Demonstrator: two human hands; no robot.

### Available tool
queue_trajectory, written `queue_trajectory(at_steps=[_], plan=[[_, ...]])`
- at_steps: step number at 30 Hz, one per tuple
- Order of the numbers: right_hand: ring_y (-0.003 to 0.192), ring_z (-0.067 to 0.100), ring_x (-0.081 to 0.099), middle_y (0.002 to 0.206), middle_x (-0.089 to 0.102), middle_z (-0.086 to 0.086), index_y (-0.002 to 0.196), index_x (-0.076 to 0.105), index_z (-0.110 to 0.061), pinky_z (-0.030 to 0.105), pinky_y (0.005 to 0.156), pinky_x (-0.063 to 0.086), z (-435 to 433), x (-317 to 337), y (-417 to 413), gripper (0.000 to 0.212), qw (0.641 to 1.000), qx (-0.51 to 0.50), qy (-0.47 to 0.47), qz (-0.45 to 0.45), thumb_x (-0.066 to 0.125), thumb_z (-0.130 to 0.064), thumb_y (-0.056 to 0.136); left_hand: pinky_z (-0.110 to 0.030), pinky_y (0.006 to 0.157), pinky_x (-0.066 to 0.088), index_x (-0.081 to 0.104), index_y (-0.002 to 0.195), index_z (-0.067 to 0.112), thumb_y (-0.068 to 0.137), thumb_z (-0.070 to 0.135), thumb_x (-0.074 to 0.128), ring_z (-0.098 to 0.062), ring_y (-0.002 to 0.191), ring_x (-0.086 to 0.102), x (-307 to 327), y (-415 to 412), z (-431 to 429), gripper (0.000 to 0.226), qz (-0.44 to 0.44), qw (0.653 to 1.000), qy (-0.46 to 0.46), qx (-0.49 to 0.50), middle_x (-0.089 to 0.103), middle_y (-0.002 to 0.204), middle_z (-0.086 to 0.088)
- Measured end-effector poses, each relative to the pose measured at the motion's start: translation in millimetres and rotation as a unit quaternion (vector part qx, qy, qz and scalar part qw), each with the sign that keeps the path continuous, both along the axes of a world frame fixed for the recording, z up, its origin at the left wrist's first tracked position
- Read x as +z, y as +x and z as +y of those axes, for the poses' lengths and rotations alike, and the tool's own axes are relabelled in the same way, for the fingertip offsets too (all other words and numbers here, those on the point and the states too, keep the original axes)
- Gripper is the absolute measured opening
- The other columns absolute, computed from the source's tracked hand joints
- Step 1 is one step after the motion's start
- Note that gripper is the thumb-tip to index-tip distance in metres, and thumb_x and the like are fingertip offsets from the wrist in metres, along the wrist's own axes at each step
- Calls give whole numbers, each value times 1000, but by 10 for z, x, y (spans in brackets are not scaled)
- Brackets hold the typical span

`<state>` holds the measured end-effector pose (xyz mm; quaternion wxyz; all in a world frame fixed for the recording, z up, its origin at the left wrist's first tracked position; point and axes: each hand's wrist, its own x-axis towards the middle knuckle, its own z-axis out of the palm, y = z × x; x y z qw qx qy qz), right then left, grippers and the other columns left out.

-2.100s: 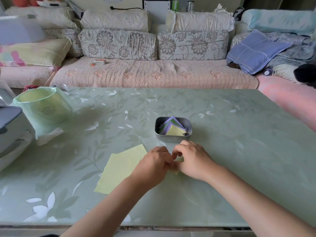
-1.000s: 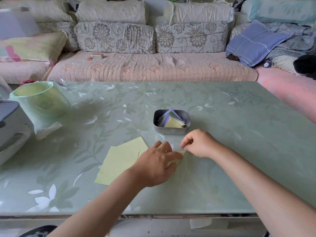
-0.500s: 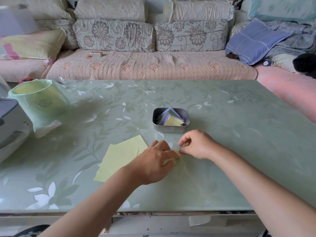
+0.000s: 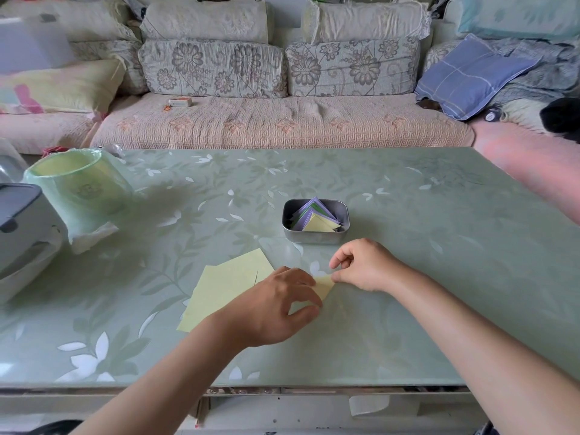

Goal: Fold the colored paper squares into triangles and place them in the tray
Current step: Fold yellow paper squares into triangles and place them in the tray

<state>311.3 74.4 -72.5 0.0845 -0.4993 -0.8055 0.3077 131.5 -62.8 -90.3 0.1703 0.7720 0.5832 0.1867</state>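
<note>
— How are your fingers set?
— Your right hand (image 4: 364, 265) has its fingers curled. Thumb and a fingertip nip the right corner of the yellow paper (image 4: 325, 283), and the forefinger arches above. Your left hand (image 4: 276, 306) curls over the paper's other side, thumb tucked against the near edge.
— How far is it folded?
— I can't tell. Only a small wedge shows between your hands; the rest lies under your left hand, so its shape and creases are hidden.
— And beside it?
— The stack of yellow squares (image 4: 226, 287) lies flat on the table (image 4: 423, 277), just left of your left hand, which covers its right corner. I can't make out how many sheets.
— The tray?
— The tray (image 4: 315, 239) stands just beyond your hands, apart from them. It holds folded triangles (image 4: 317, 219) in purple, green and yellow, overlapping too much to count. At the left a green bin (image 4: 78, 189) stands on the table, and a grey appliance (image 4: 18, 221) is cut off by the frame.
</note>
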Motion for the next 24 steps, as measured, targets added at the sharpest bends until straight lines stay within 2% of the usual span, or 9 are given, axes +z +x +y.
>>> queue_trajectory(at_steps=[2,4,6,8,10,14,18,24], plan=[[69,8,59,81,65,-9,79,69,-32,17,59,44,-3,8,-4,12,1000,3,5,-4,78,-24,79,-13,95,35,69,111,34,93,55,43,-8,112,49,-5,8,7,39,-8,1000,10,3,57,126,9],[73,8,59,89,64,-9,85,68,-34,17,59,42,-33,25,-1,14,1000,14,1,-11,79,-31,78,-23,96,40,64,120,34,94,53,44,-11,107,50,-20,32,20,38,-4,1000,25,4,58,120,10],[79,5,59,97,60,-11,97,68,-34,18,60,43,-88,43,9,29,999,24,-11,-21,83,-40,72,-23,94,40,58,130,40,95,54,43,-11,106,47,-21,60,31,41,10,1000,29,6,55,118,10],[86,4,59,99,57,-14,100,68,-34,18,65,46,-112,56,8,34,999,22,-10,-27,84,-38,71,-27,95,43,63,125,41,93,60,40,-10,109,44,-21,65,54,43,30,999,25,5,51,118,8],[88,6,61,96,59,-15,96,69,-34,19,69,48,-102,53,-5,29,999,17,-2,-30,83,-34,71,-32,94,46,68,119,39,92,64,36,-10,112,44,-20,67,73,49,51,998,21,-1,49,120,6],[70,8,60,84,66,-10,86,71,-31,15,54,42,-25,49,-32,14,1000,-3,-6,-22,76,-20,79,-33,93,48,71,115,37,93,63,45,-13,113,45,-17,72,91,43,58,998,26,0,49,120,7],[61,3,57,73,63,-14,81,73,-31,9,46,35,36,42,-24,18,1000,-12,3,-17,70,-14,85,-33,92,48,71,116,36,92,59,54,-12,113,45,-6,78,102,38,61,998,27,9,51,120,9],[62,6,58,74,63,-12,77,74,-30,12,48,37,40,-17,-17,27,999,-23,32,0,60,-9,87,-25,90,45,72,109,35,89,50,65,-10,114,44,-34,136,160,27,37,997,36,48,52,137,10]])
